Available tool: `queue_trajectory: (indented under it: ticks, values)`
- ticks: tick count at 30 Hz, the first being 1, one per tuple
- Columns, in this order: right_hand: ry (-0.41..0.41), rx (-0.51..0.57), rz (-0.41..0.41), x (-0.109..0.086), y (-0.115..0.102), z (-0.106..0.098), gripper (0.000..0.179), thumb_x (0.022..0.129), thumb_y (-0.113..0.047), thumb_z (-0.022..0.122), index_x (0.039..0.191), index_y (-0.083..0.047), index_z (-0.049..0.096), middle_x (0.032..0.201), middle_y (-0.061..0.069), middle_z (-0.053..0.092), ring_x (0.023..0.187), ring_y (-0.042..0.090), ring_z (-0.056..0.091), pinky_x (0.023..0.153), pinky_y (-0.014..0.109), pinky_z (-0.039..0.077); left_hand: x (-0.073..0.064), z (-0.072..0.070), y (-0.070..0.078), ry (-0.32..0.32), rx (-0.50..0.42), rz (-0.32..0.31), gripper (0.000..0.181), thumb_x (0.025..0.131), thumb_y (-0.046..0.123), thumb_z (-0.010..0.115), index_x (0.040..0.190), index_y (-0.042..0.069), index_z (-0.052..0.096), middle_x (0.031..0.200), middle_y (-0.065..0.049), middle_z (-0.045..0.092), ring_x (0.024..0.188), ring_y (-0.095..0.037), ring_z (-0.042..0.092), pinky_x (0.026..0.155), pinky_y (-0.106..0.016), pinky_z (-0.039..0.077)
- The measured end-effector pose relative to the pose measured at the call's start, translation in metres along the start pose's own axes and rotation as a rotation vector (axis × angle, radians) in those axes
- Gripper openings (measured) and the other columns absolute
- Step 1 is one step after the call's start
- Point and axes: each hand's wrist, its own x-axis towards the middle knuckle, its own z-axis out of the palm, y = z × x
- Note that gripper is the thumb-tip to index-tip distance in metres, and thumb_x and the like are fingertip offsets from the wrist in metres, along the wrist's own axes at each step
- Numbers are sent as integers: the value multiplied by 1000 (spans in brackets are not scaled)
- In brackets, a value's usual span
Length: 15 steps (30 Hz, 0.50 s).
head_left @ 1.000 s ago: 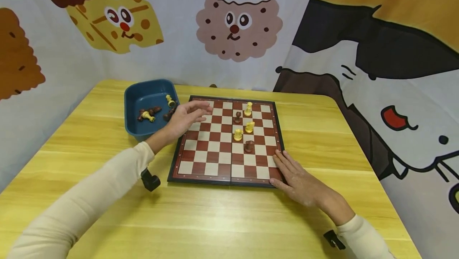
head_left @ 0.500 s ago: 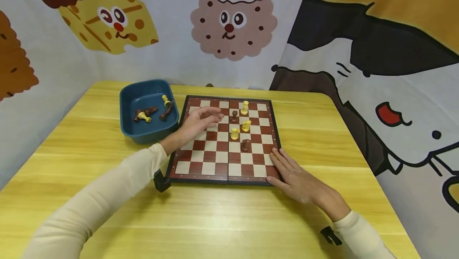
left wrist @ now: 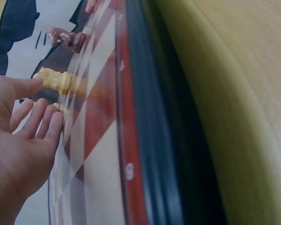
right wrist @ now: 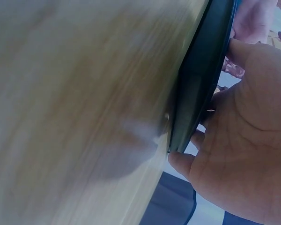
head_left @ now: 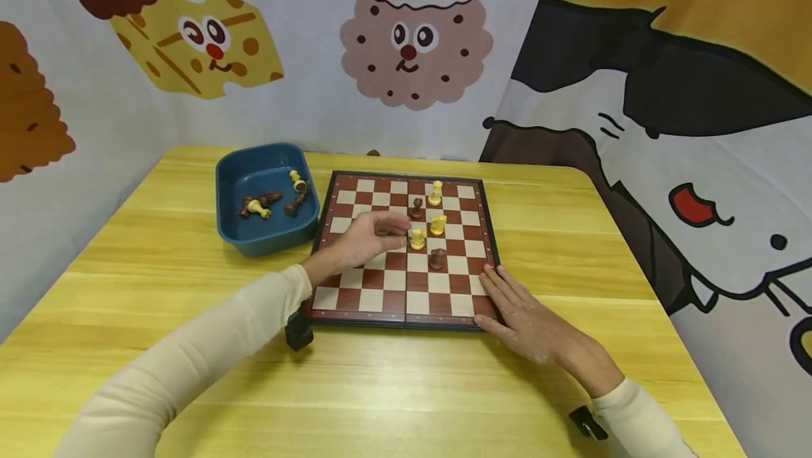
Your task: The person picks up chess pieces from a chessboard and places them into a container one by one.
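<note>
My left hand [head_left: 368, 239] hangs over the left half of the chessboard [head_left: 361, 299], fingers loosely bent and nothing between them. Its fingertips are right beside a pale yellow knight [head_left: 416, 239]; in the left wrist view the thumb tip overlaps the top of this knight [left wrist: 56, 80]. Another yellow knight [head_left: 438, 225], a yellow rook [head_left: 435, 193], a small dark brown piece [head_left: 416, 208] and a dark brown knight [head_left: 437, 258] stand upright close by. My right hand [head_left: 526, 317] rests flat on the board's near right corner, fingers straight along its edge.
A blue bin [head_left: 269, 238] stands left of the board with several brown and yellow chess pieces lying in it. All of this is on a yellow wooden table [head_left: 393, 387]. A printed cartoon cloth [head_left: 304, 113] hangs behind the table.
My left hand has moved right and nearer across the board, from near the bin to beside the yellow knight. The right hand has stayed on the board's corner.
</note>
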Motion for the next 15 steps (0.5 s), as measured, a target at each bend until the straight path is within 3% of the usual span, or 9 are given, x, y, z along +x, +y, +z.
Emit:
queue_trajectory:
  ticks: [9, 15]
  values:
    - [7, 10, 0, -2, 1, 2, 79, 108, -53, 41, 162, 0, 17, 169, 13, 8, 153, 35, 1, 119, 56, 16, 6, 11, -3, -5, 75, 26, 39, 95, 1, 72, 132, -9, 62, 122, -17, 67, 111, -30, 64, 93, -37, 54]
    - [4, 11, 11, -1, 3, 3, 79, 108, -55, 40, 162, -3, 18, 169, 11, 7, 154, 34, 1, 119, 56, 16, 11, 18, 0, -2, 140, 6, 34, 97, 5, 72, 129, -4, 66, 116, -12, 68, 104, -25, 65, 88, -33, 55]
